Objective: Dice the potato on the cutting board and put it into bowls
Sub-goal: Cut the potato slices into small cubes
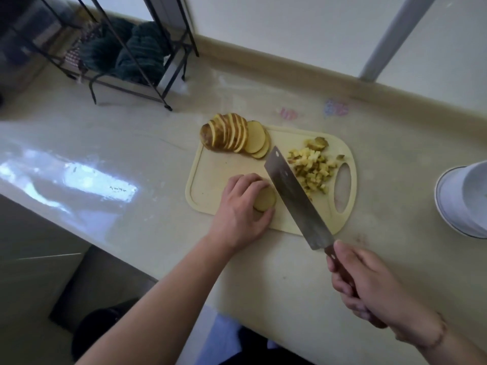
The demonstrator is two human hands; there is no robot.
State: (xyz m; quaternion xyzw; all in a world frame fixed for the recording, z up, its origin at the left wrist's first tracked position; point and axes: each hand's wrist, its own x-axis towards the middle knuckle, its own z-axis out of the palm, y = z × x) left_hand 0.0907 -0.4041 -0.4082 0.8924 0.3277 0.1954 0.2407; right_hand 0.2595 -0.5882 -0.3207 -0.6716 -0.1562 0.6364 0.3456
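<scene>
Our left hand (241, 206) holds stacked potato slices (264, 200) on the cutting board (210, 180). Our right hand (369, 283) grips the cleaver (292, 193), blade just beside them. Diced potato (312, 168) lies beyond.

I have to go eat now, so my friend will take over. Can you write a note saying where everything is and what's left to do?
Left hand holds a small stack of potato slices down on the cutting board.
Right hand grips the cleaver, blade beside that stack.
Done: a pile of diced potato lies near the board's handle hole.
Left: the fanned sliced potato at the far corner is not diced yet, and nothing has gone into the white bowl on the right so far as can be seen.
</scene>
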